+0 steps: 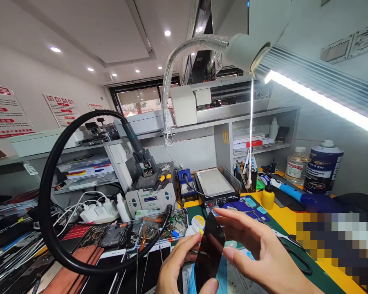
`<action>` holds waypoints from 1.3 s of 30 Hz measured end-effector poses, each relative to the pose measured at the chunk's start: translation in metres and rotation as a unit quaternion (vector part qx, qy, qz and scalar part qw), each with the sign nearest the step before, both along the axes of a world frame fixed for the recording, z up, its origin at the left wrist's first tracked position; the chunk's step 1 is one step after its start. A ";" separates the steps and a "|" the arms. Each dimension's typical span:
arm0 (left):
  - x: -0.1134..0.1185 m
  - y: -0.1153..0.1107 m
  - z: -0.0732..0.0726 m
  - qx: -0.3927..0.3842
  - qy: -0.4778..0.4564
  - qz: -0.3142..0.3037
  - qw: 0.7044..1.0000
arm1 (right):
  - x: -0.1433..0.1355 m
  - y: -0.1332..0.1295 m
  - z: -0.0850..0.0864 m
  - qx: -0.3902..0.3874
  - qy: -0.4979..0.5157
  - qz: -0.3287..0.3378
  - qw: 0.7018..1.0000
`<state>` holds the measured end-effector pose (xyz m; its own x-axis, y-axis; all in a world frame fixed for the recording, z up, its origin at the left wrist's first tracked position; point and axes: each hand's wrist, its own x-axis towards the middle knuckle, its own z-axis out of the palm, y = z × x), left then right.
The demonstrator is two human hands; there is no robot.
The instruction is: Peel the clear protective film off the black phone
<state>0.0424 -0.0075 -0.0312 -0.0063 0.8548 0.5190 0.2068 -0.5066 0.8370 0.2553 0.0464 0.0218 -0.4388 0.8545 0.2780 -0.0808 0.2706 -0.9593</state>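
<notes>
**Dark panel held edge-on between two hands above a crowded bench**

A thin, dark panel [209, 255] is raised over the near part of the bench [283, 211], in front of the circuit boards [178, 223] and above a blue-and-white sheet [223, 272]. The left hand [173, 267] grips it, fingers along the left edge and thumb at the lower end. The right hand [265, 251] curls loosely about the upper and right edges; whether its fingertips bear on the panel cannot be told.

Principal risk: slipping. The face appears smooth, and the hold relies on narrow edges; should the left thumb ease off, the panel could drop and chip a corner on the hard objects below. A second risk is flexing: uneven pressure from opposite edges might crack a part so slender. A third is soiling, since bare fingertips may leave prints on the gloss. Glare from the lamp [322, 104] could also hide fine marks.

Appearance: the panel is near-black with a brownish cast, glossy, straight-sided and tilted, its visible face carrying faint reflections. Its lower end is partly hidden by the left thumb.
</notes>
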 end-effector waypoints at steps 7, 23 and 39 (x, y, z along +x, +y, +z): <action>-0.002 0.001 -0.006 -0.010 0.027 0.018 0.999 | -0.002 -0.003 0.002 -0.007 0.015 -0.024 1.000; 0.007 -0.001 -0.001 0.068 0.116 0.165 0.977 | -0.004 -0.002 0.003 -0.057 0.036 -0.001 0.998; 0.018 0.003 -0.008 0.036 0.082 0.177 0.980 | -0.017 -0.004 0.008 -0.159 0.089 0.059 0.982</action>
<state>0.0601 -0.0048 -0.0388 -0.2078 0.7753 0.5964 0.5096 -0.4346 0.7425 0.2386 0.0420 0.0294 -0.5092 0.8562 0.0870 -0.2670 -0.0611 -0.9618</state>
